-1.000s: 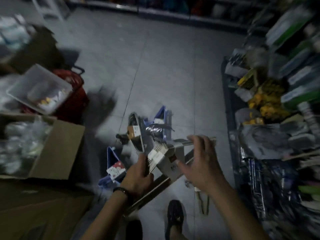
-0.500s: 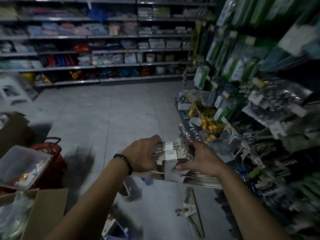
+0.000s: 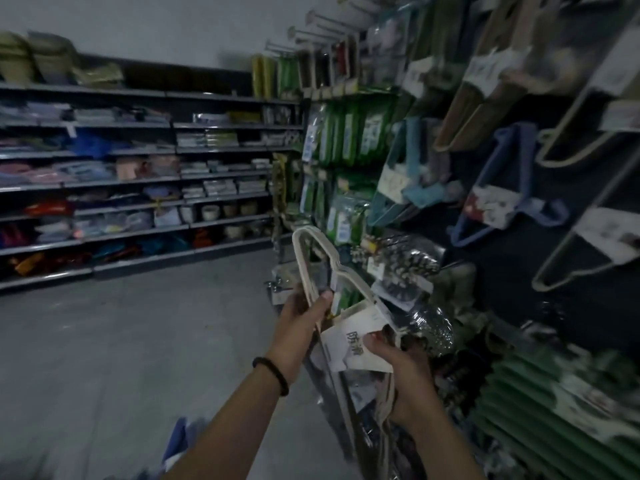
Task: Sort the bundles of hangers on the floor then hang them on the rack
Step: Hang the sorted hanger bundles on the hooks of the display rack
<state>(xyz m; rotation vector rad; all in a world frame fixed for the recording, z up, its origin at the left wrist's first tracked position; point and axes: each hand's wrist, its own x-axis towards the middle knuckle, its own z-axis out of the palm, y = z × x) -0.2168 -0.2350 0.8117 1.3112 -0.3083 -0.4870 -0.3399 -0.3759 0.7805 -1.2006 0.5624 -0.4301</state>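
A bundle of cream hangers (image 3: 313,268) is held upright at the lower centre of the frame, its hooks curving up toward the centre. The left hand (image 3: 300,315) is clenched around the necks of the bundle, thumb pressed across the front. The right hand (image 3: 401,368) is closed on the lower part, where a white paper label (image 3: 353,337) is wrapped around the hangers; the fingers on the far side are hidden.

The display rack (image 3: 502,258) fills the right side of the frame, and bundles already hung there are seen: a blue bundle (image 3: 498,188) and pale ones (image 3: 588,237) at the far right. Bare pegs (image 3: 311,29) are seen at the upper centre.

Several risks are judged likely. The hooks could be caught on the crowded packets hanging just beside the bundle, and those could be knocked loose. If only some hooks are passed over a peg, the bundle could be left hanging crooked or dropped. The paper label could be torn if it is gripped hard while the bundle is lifted. Dim light and blur make the free peg hard to pick out.

No box or basket is shown clearly; the shelves (image 3: 138,181) at the left are stocked with folded goods and a few pots.
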